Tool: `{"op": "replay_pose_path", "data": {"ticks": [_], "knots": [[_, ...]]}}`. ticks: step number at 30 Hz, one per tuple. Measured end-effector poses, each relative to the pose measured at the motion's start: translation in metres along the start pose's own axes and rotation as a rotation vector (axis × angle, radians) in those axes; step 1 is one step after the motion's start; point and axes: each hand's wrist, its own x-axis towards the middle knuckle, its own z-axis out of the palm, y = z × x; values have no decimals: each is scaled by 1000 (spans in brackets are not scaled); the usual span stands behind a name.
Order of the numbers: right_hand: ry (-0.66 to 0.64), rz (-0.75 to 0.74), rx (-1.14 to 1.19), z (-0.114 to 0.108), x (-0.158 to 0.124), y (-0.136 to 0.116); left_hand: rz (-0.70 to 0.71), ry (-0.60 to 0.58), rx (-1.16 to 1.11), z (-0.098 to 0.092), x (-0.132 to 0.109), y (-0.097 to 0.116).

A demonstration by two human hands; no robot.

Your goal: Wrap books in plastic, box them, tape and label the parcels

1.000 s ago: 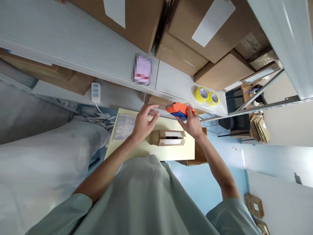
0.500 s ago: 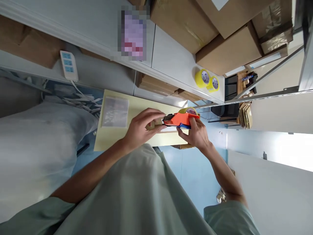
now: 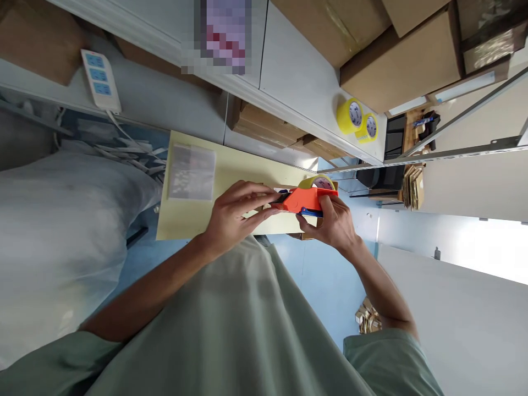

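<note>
An orange tape dispenser with a yellow tape roll is gripped in my right hand, held low over a small cardboard box that is almost wholly hidden under both hands. My left hand is curled at the dispenser's front end, fingers pressed on the hidden box; whether it pinches tape I cannot make out. Both hands are above the pale yellow table. A clear plastic bag lies flat on the table to the left of my hands.
Two yellow tape rolls stand on a grey shelf beneath stacked cardboard boxes. A white power strip hangs on the left. A large white sack lies left of the table. Flat cartons sit behind the table.
My right hand has brought the dispenser down from the table's far edge onto the small box. My left hand closed in at its front end, covering the box.
</note>
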Motion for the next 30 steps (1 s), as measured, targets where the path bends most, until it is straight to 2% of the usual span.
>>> {"op": "replay_pose_path", "data": {"ticks": [5, 9, 12, 16, 20, 23, 27, 30], "knots": [[-45, 0, -2, -4, 2, -2, -81, -25, -64, -2, -1, 3], [-117, 4, 46, -9, 3, -1, -191, -105, -199, -6, 0, 2], [-219, 52, 67, -14, 4, 0, -340, -165, -327, -5, 0, -6], [-360, 95, 125, -19, 9, -2, -523, -233, -467, 7, -5, -29], [-568, 189, 143, -20, 22, -12, -620, -156, -541, 25, -18, -44], [-748, 278, 74, -23, 36, -21, -815, -105, -591, 34, -30, -42], [-965, 341, -24, -40, 52, -23, -1050, -50, -603, 32, -44, -50], [-1026, 377, -46, -61, 58, -12, -1131, 66, -573, 24, -51, -75]]}}
